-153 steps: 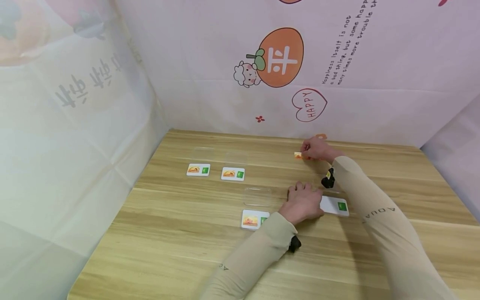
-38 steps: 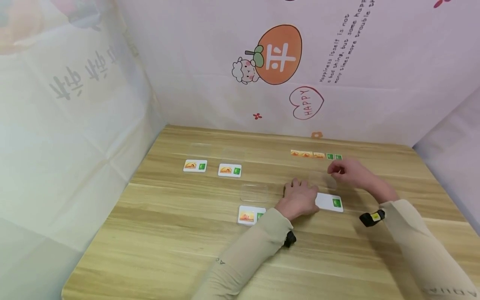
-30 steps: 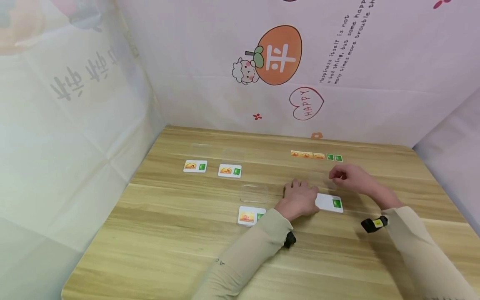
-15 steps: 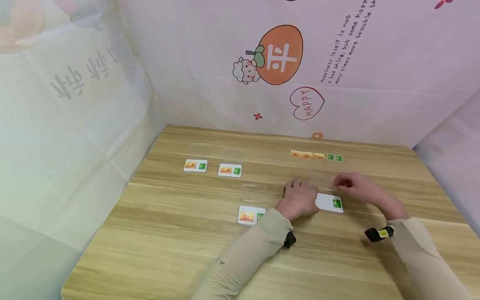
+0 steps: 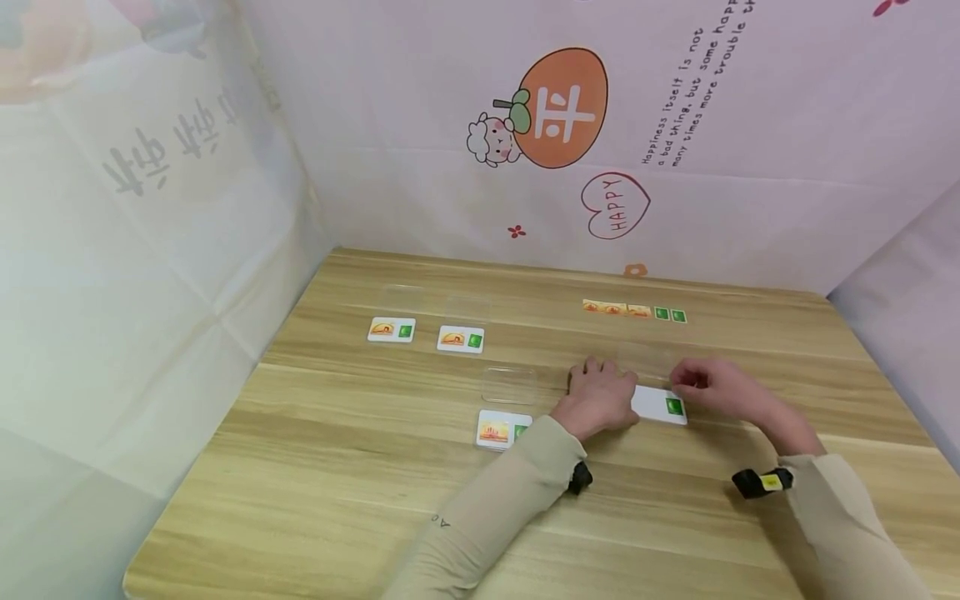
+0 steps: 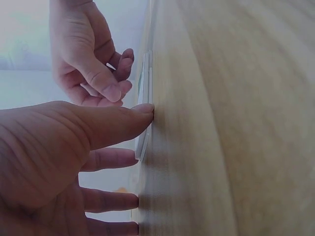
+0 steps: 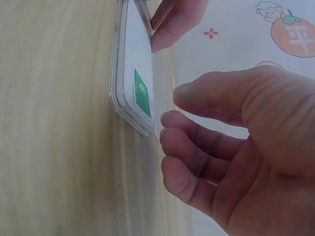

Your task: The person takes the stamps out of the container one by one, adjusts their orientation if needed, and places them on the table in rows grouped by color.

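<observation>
My left hand [image 5: 600,396] grips the left end of a white card [image 5: 648,403] in a thin clear case, thumb on the near edge and index finger at the far edge in the left wrist view. A small green picture sticker [image 7: 141,93] sits at the card's right end; the left part hides under my hand. My right hand [image 5: 716,387] hovers by the card's far right corner, fingers loosely curled. In the right wrist view, its thumb [image 7: 206,96] and fingertips are apart, with nothing visible between them. A clear lid [image 5: 645,358] lies behind the card.
Several orange stickers [image 5: 611,308] and two green stickers [image 5: 670,315] line the table's back. Finished-looking cards, each with orange and green pictures, lie left: one front [image 5: 493,431], two farther back [image 5: 461,339]. Clear lids [image 5: 508,385] lie behind them. A printed cloth wall [image 5: 420,200] stands behind.
My right hand has left the orange sticker at the back, which now lies in a row with others. It has come nearer, down to the card's right end. My left hand stays put.
</observation>
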Demonstrator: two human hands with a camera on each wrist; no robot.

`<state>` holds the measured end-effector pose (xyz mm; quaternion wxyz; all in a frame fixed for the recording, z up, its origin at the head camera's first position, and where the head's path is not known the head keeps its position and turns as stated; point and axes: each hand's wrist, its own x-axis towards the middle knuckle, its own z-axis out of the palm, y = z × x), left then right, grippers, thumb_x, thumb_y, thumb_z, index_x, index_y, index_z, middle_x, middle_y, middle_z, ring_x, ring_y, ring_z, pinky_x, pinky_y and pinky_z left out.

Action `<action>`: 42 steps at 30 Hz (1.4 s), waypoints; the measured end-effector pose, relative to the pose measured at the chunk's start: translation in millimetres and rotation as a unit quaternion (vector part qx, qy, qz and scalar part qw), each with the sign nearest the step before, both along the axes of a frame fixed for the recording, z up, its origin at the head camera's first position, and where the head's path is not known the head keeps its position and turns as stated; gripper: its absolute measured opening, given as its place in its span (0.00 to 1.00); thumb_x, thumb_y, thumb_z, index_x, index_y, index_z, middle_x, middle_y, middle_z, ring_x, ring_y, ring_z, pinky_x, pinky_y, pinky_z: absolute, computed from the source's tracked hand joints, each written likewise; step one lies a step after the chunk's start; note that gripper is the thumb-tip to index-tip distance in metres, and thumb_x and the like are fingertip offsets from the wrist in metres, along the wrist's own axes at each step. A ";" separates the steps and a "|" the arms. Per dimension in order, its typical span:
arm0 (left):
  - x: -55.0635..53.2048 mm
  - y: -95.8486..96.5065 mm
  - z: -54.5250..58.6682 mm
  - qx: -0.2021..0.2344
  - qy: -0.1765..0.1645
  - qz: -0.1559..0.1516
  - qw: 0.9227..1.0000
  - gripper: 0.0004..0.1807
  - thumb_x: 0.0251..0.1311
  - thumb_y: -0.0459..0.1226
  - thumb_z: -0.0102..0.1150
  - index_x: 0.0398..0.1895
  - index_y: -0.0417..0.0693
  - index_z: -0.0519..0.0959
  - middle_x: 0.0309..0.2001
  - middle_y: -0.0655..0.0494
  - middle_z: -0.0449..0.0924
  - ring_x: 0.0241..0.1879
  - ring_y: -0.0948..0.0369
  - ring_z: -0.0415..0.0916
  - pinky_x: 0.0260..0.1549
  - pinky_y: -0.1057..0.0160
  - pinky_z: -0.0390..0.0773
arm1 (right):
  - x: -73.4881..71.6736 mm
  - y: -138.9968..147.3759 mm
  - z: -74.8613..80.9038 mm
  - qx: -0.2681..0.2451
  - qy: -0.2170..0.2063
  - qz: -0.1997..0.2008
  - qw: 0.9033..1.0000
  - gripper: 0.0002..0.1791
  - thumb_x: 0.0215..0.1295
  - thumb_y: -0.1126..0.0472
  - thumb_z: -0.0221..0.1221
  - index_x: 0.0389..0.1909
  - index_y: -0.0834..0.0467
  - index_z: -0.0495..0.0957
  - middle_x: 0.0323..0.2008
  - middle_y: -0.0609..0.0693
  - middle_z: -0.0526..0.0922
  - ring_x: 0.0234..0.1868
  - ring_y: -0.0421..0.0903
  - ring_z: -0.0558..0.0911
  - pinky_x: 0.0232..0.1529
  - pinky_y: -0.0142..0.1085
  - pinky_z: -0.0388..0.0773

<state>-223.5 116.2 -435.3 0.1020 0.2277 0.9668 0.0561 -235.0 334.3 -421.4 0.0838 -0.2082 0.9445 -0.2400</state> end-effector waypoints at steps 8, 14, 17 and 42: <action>-0.9 0.7 -2.7 0.000 -0.004 0.005 1.000 0.25 0.60 0.60 0.59 0.59 0.71 0.73 0.58 0.61 0.71 0.60 0.55 0.63 0.56 0.51 0.65 | 1.1 1.0 -3.1 0.002 -0.005 -0.007 1.000 0.03 0.67 0.61 0.60 0.38 0.56 0.81 0.28 0.45 0.78 0.27 0.35 0.70 0.27 0.30 0.69; -1.2 2.6 -2.7 -0.004 -0.011 0.006 1.000 0.24 0.60 0.61 0.58 0.59 0.73 0.72 0.59 0.62 0.70 0.60 0.56 0.62 0.57 0.52 0.64 | 2.8 6.2 -3.3 -0.005 -0.013 -0.017 1.000 0.04 0.67 0.62 0.60 0.38 0.57 0.81 0.27 0.47 0.77 0.26 0.35 0.70 0.25 0.31 0.69; -1.1 2.8 -2.0 -0.001 -0.009 0.004 1.000 0.25 0.60 0.61 0.59 0.59 0.72 0.72 0.59 0.62 0.70 0.60 0.56 0.62 0.57 0.52 0.65 | 3.4 8.1 -2.9 -0.001 -0.018 -0.022 1.000 0.04 0.67 0.61 0.60 0.39 0.57 0.81 0.27 0.47 0.77 0.26 0.35 0.71 0.25 0.31 0.70; 1.1 1.2 -1.9 -0.001 -0.005 0.000 1.000 0.26 0.59 0.61 0.59 0.60 0.71 0.72 0.58 0.61 0.71 0.60 0.56 0.63 0.58 0.52 0.65 | 4.7 3.7 -6.5 -0.002 -0.059 0.010 0.998 0.08 0.64 0.60 0.64 0.41 0.58 0.78 0.27 0.47 0.77 0.25 0.36 0.71 0.25 0.30 0.70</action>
